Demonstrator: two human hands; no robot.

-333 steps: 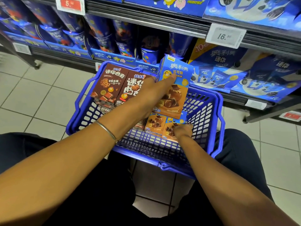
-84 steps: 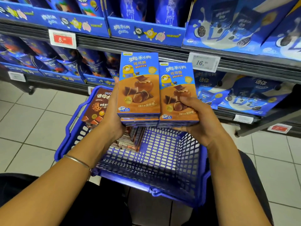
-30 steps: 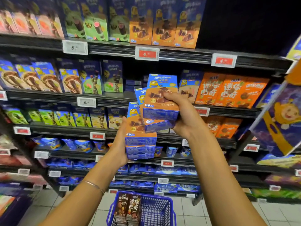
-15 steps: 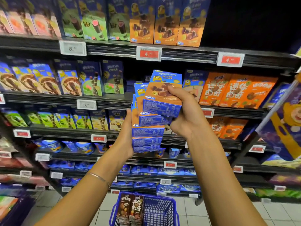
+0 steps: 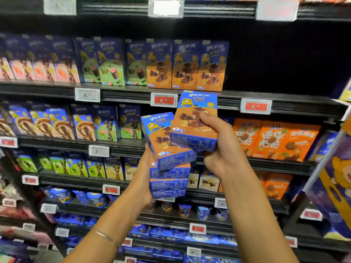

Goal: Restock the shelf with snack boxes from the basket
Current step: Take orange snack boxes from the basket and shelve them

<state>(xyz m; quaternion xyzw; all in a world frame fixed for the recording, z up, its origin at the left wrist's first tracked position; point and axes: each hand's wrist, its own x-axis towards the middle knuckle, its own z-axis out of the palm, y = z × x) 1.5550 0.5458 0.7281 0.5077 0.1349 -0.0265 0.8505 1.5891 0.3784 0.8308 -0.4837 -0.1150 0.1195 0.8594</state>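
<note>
Both our forearms are bare along the whole length in view. Round the wrist of our left hand [image 5: 144,175] sits a thin, plain bangle [image 5: 106,237], silver in colour, catching a little light. Our right hand [image 5: 224,149] and its wrist are bare

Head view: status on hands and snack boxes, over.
Right hand grips one snack box. Left hand holds the stack. Shelf gap beside matching boxes, nothing blocking it.
</note>
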